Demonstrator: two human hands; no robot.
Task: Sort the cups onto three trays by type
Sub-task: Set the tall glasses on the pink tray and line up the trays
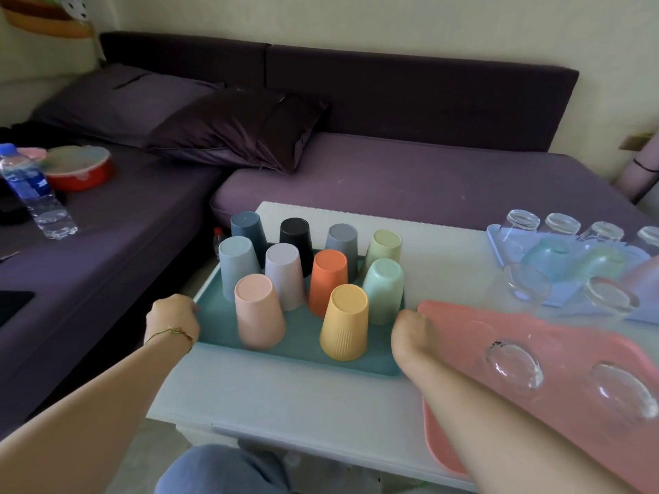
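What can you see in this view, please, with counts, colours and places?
teal tray: one, teal, left on the white table
plastic cups: ten, mixed colours, upside down on the teal tray
pink tray: one, pink, near right
blue tray: one, pale blue, far right
clear glasses: at least eight, upside down, on or by the pink and blue trays
tinted cups: two, teal and green, blue tray, blurred
white table: one, centre
sofa: one, purple, behind
pillow: one, dark purple, on sofa
water bottle: one, clear, sofa's left
lidded bowl: one, red, beside bottle
left hand: grips tray's left edge
right hand: grips tray's right edge
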